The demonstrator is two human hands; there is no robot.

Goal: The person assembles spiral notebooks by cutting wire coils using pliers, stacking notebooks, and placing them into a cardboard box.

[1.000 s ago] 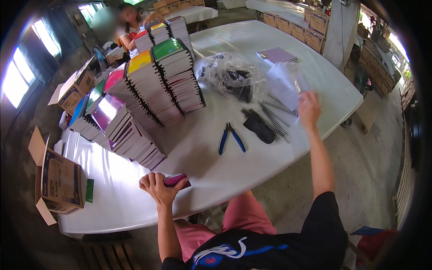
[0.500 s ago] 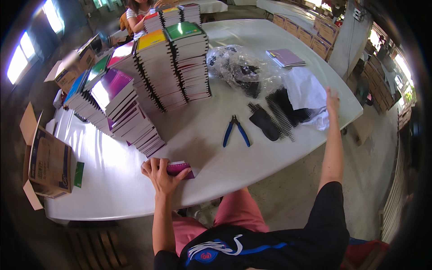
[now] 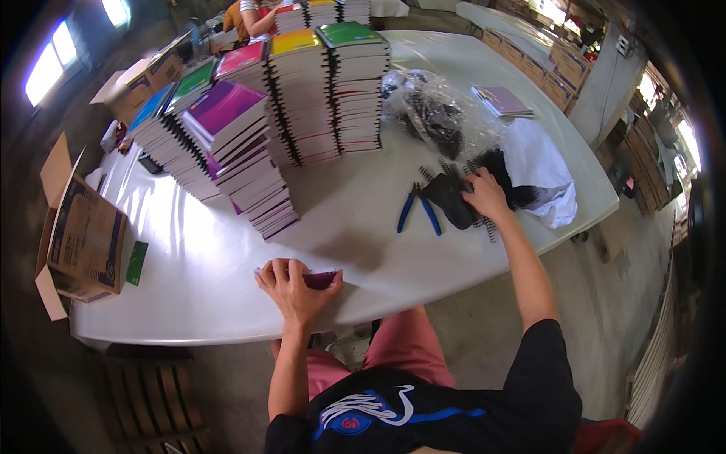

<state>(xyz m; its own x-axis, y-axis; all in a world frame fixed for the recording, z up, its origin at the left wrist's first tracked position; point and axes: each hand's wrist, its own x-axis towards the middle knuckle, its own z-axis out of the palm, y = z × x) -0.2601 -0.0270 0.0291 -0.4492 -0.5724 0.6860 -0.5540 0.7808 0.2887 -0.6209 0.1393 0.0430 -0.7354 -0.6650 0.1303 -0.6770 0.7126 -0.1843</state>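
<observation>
My left hand (image 3: pixel 291 291) is closed around a small stack of purple-covered pages (image 3: pixel 321 281) near the table's front edge; its palm and fingers hide much of it. To the right, my right hand (image 3: pixel 488 198) reaches down onto loose black spiral binding coils (image 3: pixel 488 227), with its fingers apart. Just left of that hand lies a dark, flat, rounded black piece (image 3: pixel 450 203). Blue-handled cutting pliers (image 3: pixel 409 208) rest beside it, jaws pointing away from me. More black coils (image 3: pixel 522 195) lie on crumpled white wrapping (image 3: pixel 544 170).
Tall stacks of spiral-bound notebooks (image 3: pixel 306 98) and a leaning purple-topped stack (image 3: pixel 253 178) stand left on the white table (image 3: pixel 363 303). Clear plastic (image 3: pixel 439 113) and thin purple notebooks (image 3: pixel 503 102) lie at the back. An open carton (image 3: pixel 87 234) sits left. Another person (image 3: pixel 257 19) is beyond.
My right hand has moved left from the white wrapping onto the coils. My left hand keeps its hold on the purple-covered pages. The whole view has shifted slightly.
</observation>
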